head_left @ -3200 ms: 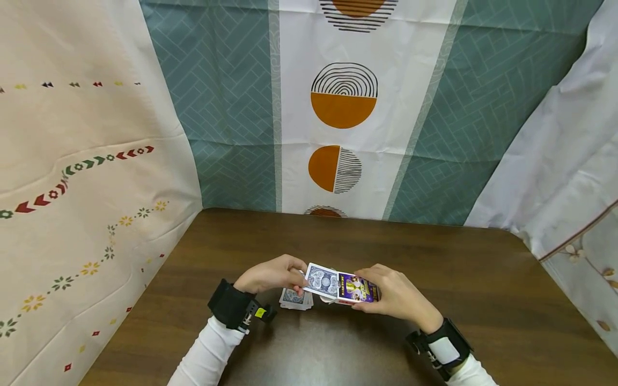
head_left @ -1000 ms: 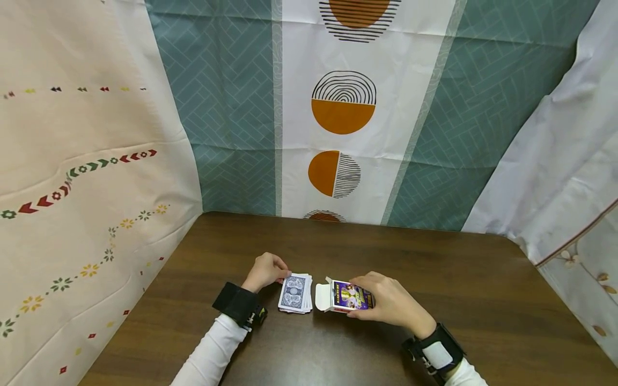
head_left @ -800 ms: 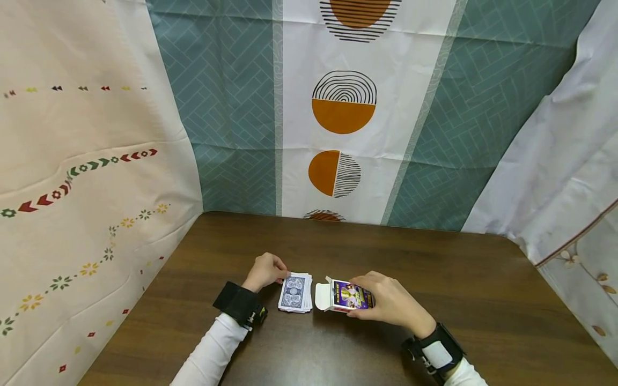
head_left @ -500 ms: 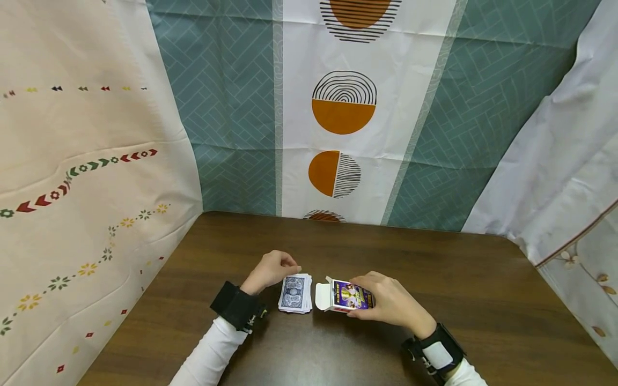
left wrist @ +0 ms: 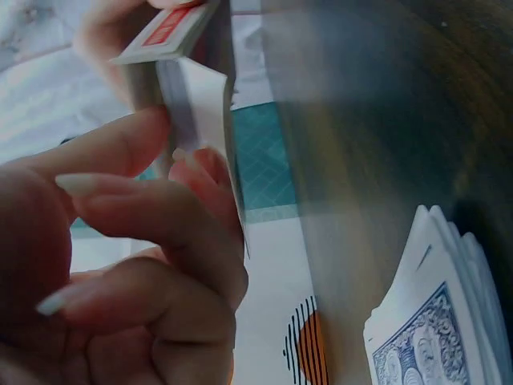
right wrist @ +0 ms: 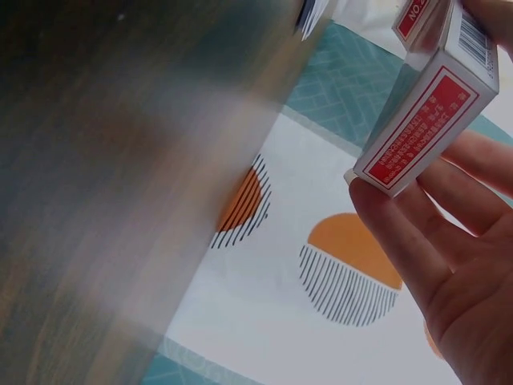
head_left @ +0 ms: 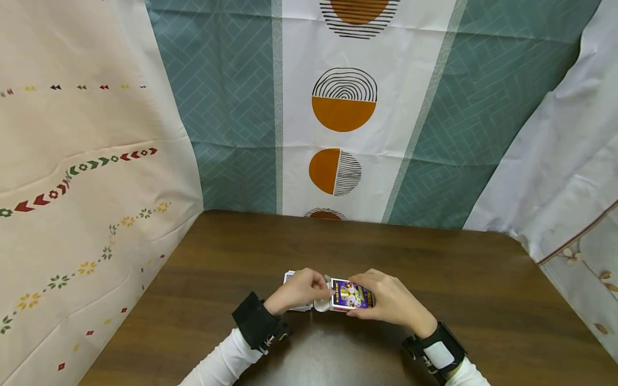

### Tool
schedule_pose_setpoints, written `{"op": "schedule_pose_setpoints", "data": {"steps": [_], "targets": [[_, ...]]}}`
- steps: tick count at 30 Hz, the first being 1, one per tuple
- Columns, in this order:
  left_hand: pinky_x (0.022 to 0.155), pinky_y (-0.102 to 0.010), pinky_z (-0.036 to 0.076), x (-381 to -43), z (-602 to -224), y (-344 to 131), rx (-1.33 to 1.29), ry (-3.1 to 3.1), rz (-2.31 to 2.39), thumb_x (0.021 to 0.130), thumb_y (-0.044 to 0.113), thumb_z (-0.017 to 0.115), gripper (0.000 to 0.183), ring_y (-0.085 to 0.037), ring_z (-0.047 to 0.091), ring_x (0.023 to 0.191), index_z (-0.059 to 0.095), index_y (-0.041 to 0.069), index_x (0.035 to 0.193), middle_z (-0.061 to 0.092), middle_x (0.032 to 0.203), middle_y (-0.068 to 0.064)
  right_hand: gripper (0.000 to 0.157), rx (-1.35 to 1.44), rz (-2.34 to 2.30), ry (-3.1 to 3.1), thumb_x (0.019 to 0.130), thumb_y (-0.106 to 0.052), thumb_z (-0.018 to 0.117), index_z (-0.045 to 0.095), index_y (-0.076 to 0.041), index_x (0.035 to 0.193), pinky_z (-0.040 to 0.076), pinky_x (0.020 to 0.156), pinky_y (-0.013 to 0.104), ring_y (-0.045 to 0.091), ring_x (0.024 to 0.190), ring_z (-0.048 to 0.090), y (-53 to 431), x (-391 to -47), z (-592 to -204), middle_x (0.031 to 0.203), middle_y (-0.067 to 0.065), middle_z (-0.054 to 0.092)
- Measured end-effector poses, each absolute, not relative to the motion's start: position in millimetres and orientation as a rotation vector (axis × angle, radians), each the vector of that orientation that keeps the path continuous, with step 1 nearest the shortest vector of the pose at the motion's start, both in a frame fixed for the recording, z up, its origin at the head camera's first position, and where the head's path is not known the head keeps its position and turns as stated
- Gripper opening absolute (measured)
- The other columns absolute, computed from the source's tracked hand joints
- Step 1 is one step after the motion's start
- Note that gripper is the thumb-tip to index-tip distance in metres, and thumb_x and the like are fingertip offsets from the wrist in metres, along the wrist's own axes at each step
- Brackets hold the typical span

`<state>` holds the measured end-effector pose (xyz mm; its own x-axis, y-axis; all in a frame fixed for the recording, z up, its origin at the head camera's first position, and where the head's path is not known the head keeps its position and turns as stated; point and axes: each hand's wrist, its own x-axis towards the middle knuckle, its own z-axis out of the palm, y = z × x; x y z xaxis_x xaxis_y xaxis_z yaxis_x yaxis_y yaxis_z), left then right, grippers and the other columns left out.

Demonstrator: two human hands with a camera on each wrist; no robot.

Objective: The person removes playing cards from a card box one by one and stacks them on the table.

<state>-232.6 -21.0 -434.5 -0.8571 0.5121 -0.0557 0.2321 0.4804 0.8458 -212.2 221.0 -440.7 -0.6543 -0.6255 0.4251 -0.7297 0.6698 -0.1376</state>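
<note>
My right hand (head_left: pixel 393 300) grips a small purple card box (head_left: pixel 353 294) by its right end, thumb on the near side and fingers on the far side. The box's white flap (head_left: pixel 321 305) hangs open at the left. My left hand (head_left: pixel 303 289) reaches to that open end; in the left wrist view, the curled fingers and the thumb meet at the box mouth. Whether they pinch anything there is hidden. Below the left hand, partly covered by it, lies a stack of blue-backed playing cards (left wrist: pixel 429 341) on the table.
A brown wooden table (head_left: pixel 434 279) spreads around both hands. Behind it hangs a green and white patterned cloth (head_left: pixel 232 134), with pale cloth (head_left: pixel 96 187) on the left and white cloth (head_left: pixel 555 161) on the right. Black straps (head_left: pixel 260 324) circle both wrists.
Earlier, my left hand held a card at the box's mouth, then was at the card stack's upper edge. It has now moved right to the box's open end. My right hand keeps its grip.
</note>
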Motion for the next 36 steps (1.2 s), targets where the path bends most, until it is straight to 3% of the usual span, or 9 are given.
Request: {"op": "schedule_pose_setpoints", "data": {"steps": [12,19,31,36], "targets": [[0.048,-0.018,0.034,-236,-440,-18,0.651,2.352,1.367,0.086,0.009,0.069,0.020,-0.004,0.042,0.050,0.067,-0.003,0.070,0.053,0.057,0.005,0.057,1.073,0.414,-2.538,0.073,-0.054,0.078,0.068,-0.013,0.113,0.047,0.065,0.017,0.003,0.087,0.058,220,-211,-441,0.099,-0.007,0.069],[0.052,-0.020,0.036,-240,-443,-21,0.588,2.216,1.422,0.087,0.010,0.068,0.019,-0.007,0.046,0.057,0.071,-0.005,0.077,0.057,0.063,0.003,0.057,1.075,0.426,-2.541,0.074,-0.054,0.077,0.068,-0.013,0.112,0.048,0.066,0.018,0.003,0.088,0.058,220,-211,-440,0.099,-0.007,0.069],[0.060,-0.025,0.036,-245,-439,-32,0.588,2.197,1.384,0.089,0.021,0.069,0.020,-0.012,0.048,0.071,0.076,0.002,0.084,0.060,0.074,0.002,0.058,1.056,0.424,-2.556,0.074,-0.057,0.076,0.068,-0.013,0.113,0.048,0.066,0.018,0.003,0.086,0.057,222,-212,-441,0.098,-0.006,0.069],[0.057,-0.025,0.031,-249,-437,-39,0.588,2.195,1.374,0.088,0.021,0.069,0.020,-0.012,0.043,0.066,0.076,0.003,0.085,0.052,0.070,0.003,0.059,1.046,0.401,-2.555,0.073,-0.057,0.077,0.068,-0.013,0.113,0.050,0.068,0.021,0.004,0.087,0.057,224,-213,-440,0.099,-0.006,0.069]]}}
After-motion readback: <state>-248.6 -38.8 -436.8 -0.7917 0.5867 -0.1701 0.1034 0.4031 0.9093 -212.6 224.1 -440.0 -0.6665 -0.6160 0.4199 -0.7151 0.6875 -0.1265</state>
